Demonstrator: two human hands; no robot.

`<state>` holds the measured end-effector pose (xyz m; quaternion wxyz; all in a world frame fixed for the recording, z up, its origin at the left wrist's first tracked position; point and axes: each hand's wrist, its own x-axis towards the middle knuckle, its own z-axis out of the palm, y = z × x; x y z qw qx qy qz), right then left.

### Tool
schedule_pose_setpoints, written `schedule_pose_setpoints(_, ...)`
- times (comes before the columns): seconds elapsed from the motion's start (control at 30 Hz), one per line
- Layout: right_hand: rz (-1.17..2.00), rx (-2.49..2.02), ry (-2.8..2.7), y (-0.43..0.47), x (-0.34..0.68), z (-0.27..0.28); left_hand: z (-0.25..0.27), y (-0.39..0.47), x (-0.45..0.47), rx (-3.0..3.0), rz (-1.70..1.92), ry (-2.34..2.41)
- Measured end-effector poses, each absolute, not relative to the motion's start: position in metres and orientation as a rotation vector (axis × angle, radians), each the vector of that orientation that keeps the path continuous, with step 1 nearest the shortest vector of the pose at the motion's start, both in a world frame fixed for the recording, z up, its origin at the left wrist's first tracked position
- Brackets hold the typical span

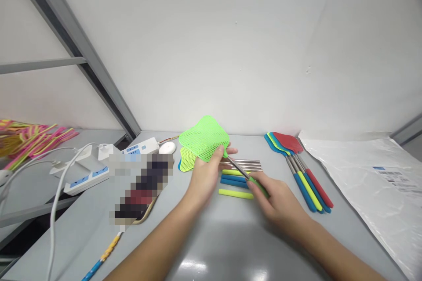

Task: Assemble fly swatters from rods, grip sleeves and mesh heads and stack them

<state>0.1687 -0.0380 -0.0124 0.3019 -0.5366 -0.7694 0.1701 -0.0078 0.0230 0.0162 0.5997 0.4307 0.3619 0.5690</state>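
Green swatter (206,138): held in both hands above the grey tabletop, head toward the wall, slanting down to the right.
Metal shaft (238,167): runs from the swatter head to the green grip (260,187), which is partly covered by fingers.
Left hand (207,167): closed at the neck of the head, thumb on the near face, fingers behind; grip firmness cannot be told.
Right hand (280,195): thumb and fingers closed around the green grip, at the end where the shaft meets it.
Loose heads: a yellow head (187,161) lies below the green one, a blue edge showing under it.
Metal rods (252,163): lie side by side behind the hands, partly hidden.
Loose tubes: blue tubes (233,181) and a yellow tube (234,193) lie on the tabletop (204,241) between the hands.
Swatter group: swatters with blue, yellow and red handles lie overlapped to the right, a red head (287,142) on top.
White plastic bag (356,175): lies flat at far right, printed label visible.
Left side: power strips (87,181), white cable (56,210), round white object (167,148) and a pixelated item (145,189), contents unreadable.
Far left: pink and yellow strands (42,140), bundled.
Wall (231,52): white, behind the tabletop.
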Motion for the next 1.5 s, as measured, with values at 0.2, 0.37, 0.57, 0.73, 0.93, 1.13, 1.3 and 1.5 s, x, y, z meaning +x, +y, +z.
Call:
schedule_pose_setpoints(0.2,0.536,-1.419,-1.992,-0.039,0.166,-0.01,0.008,0.02,-0.004,1.028,1.263,0.854)
schedule_pose_setpoints(0.37,0.74,-1.363,-1.925,-0.039,0.161,-0.006,0.01,0.025,-0.009,0.941,1.341,0.829)
schedule_pose_setpoints(0.57,0.84,-1.376,-1.865,-0.04,0.16,-0.01,0.009,0.025,-0.006,0.942,1.325,0.784)
schedule_pose_setpoints(0.73,0.838,-1.357,-1.786,-0.04,0.156,-0.013,0.008,0.022,-0.002,0.955,1.286,0.715)
schedule_pose_setpoints(0.93,0.972,-1.32,-1.668,-0.042,0.148,-0.012,0.009,0.021,-0.004,0.997,1.245,0.705)
schedule_pose_setpoints(1.13,1.057,-1.294,-1.621,-0.041,0.15,-0.012,0.006,0.023,-0.005,1.006,1.192,0.701)
schedule_pose_setpoints(1.3,1.353,-1.222,-1.49,-0.042,0.151,-0.008,0.007,0.021,-0.009,1.001,1.125,0.651)
schedule_pose_setpoints(1.5,1.836,-0.91,-1.176,-0.046,0.149,-0.003,0.007,0.005,0.004,0.972,0.76,0.538)
